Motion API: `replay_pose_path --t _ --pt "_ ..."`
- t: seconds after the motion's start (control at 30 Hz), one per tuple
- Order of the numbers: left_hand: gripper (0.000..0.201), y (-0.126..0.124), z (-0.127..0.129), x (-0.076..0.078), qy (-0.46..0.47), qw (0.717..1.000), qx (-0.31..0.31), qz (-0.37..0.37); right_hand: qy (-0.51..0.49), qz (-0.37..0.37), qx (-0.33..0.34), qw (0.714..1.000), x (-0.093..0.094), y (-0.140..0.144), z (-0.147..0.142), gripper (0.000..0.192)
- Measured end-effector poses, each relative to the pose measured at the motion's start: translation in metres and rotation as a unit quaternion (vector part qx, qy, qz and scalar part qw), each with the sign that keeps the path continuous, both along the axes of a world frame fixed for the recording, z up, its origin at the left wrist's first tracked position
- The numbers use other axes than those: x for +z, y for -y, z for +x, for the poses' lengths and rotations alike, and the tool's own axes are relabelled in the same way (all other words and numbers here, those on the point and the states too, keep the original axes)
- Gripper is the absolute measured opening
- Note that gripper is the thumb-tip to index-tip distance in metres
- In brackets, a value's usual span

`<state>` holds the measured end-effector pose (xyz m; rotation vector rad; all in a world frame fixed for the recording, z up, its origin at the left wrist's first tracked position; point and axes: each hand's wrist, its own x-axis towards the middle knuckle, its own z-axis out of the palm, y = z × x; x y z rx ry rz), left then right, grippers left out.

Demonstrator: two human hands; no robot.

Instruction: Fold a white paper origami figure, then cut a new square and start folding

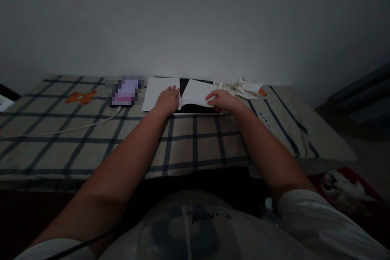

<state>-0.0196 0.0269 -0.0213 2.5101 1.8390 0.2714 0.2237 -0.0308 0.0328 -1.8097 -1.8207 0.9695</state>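
Observation:
My left hand (168, 99) lies flat, palm down, with fingers stretched over the right edge of a white sheet of paper (155, 89). To its right, a second white sheet (196, 91) slants, its near edge curling up. At that sheet's right edge is my right hand (224, 99), thumb and forefinger closed on the paper. A black surface (184, 85) shows between and beneath the two sheets. Something small and red peeks out under my right hand, too hidden to name. Torn paper scraps (243, 87) lie in a heap just beyond that hand.
A checked cloth (179, 138) covers the table, which stands against a grey wall. On the left lies a phone (125, 91) with a white cable (91, 124) running off leftward. A red bin (350, 191) with crumpled paper in it stands low on the right.

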Motion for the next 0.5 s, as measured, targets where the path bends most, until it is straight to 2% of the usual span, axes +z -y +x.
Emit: replay_pose_path --t 0.13,0.27,0.5 --pt "0.057 0.0015 0.0010 -0.0009 0.004 1.000 0.007 0.008 -0.010 0.015 -0.015 1.000 -0.0028 -0.0032 0.0029 0.019" --pt "0.056 0.0040 0.0015 -0.0010 0.018 0.999 0.012 0.031 -0.072 0.007 -0.042 0.997 -0.0009 -0.0032 0.0028 0.011" --pt "0.053 0.0029 -0.0037 0.0020 0.007 1.000 -0.013 0.020 -0.114 0.007 -0.075 0.991 0.0029 -0.0015 0.0008 0.027"
